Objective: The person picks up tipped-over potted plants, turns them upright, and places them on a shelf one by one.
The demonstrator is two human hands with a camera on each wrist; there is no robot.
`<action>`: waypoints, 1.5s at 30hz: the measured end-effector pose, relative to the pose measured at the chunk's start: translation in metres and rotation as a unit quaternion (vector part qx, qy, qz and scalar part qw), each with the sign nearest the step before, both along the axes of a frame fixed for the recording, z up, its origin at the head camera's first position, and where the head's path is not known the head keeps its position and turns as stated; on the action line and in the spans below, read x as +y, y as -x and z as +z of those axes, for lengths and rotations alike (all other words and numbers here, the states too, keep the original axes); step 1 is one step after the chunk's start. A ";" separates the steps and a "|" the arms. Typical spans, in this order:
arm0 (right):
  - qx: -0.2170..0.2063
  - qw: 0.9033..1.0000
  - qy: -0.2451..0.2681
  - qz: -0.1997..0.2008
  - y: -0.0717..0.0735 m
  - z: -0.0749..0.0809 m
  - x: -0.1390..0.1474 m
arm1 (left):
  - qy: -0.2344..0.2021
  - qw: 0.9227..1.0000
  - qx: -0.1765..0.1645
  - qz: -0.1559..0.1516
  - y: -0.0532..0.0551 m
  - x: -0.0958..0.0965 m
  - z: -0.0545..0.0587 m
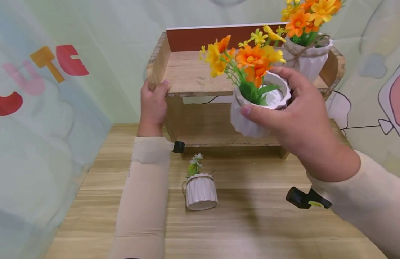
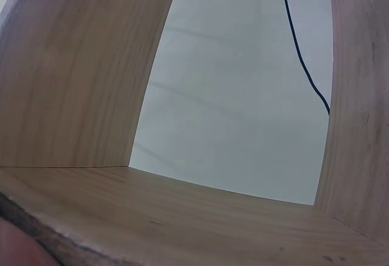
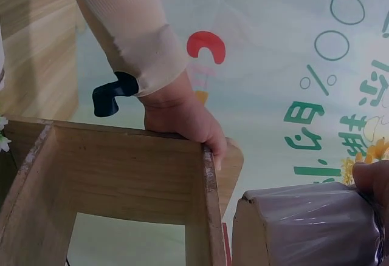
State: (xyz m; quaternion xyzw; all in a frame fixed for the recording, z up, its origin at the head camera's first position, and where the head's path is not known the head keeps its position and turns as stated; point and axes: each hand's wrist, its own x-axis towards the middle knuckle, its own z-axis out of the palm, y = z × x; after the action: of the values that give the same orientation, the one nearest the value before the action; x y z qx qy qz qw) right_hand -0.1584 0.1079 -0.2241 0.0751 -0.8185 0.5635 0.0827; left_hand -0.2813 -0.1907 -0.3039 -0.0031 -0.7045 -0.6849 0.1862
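Note:
My left hand point(image 1: 153, 108) grips the left front corner of a two-tier wooden shelf point(image 1: 200, 73), its thumb over the upper board's edge. In my right hand point(image 1: 305, 115) is a white fluted flowerpot point(image 1: 246, 120) with orange and yellow artificial flowers point(image 1: 250, 57), gripped by the rim and side. It hangs in front of the upper board, tilted toward me. The right wrist view shows the underside and side of this pot point(image 3: 310, 223) near the shelf's edge. From the left wrist I see the lower compartment's wooden boards point(image 2: 182, 217) close up.
A similar pot point(image 1: 308, 59) tied with twine stands at the upper board's right end. On the wooden table point(image 1: 122, 172), a small white pot point(image 1: 201, 194) with white flowers lies on its side, base toward me. Behind hangs a printed backdrop point(image 1: 122, 43); a thin dark cable point(image 2: 298, 44) runs behind the shelf.

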 end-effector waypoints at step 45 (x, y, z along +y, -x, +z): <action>-0.021 0.999 0.004 -0.042 0.048 0.024 -0.014 | 0.008 1.000 0.006 0.000 -0.001 0.000 0.001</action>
State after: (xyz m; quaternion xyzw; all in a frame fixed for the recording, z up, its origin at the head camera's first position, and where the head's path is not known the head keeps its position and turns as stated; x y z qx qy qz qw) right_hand -0.2066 0.0937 -0.1999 0.0285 -0.8204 0.5640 0.0897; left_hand -0.2800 -0.1910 -0.3031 -0.0084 -0.7090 -0.6790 0.1902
